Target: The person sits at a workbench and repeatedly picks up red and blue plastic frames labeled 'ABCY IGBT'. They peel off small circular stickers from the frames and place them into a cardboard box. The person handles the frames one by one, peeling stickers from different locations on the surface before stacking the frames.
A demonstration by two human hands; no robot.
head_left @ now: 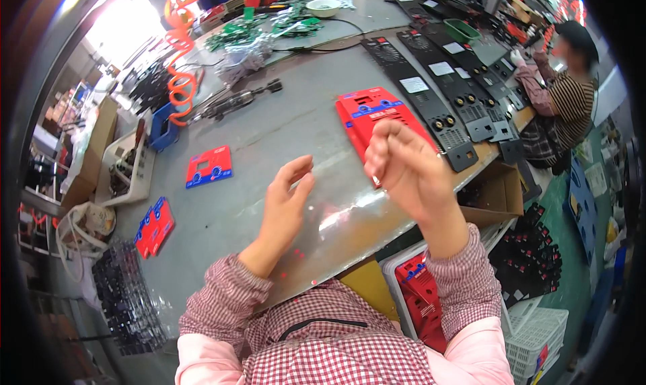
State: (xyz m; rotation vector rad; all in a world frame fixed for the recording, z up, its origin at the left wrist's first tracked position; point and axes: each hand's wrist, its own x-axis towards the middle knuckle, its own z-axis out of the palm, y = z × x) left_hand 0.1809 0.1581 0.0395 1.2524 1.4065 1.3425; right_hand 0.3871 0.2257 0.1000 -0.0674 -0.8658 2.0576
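My left hand (286, 203) hovers over the grey tabletop, with its fingers bent, a gap between thumb and fingers, and nothing in it. To its right my right hand (410, 170) is raised in front of a red and blue panel stack (363, 106), partly covering it. Its fingers are curled together, and a tiny pale, shiny bit (376, 180) shows at the fingertips, too small to name. On the left side of the table lie a red and blue panel with cut-outs (210, 164) and another red panel (156, 229) near the edge.
Long black panels (431, 92) line the right side. An electric-screwdriver-like tool (232, 104) lies behind, below an orange coiled hose (178, 55). Green circuit boards (289, 25) sit at the back. A bin of red panels (418, 284) is by my right arm. A co-worker (568, 96) sits at right.
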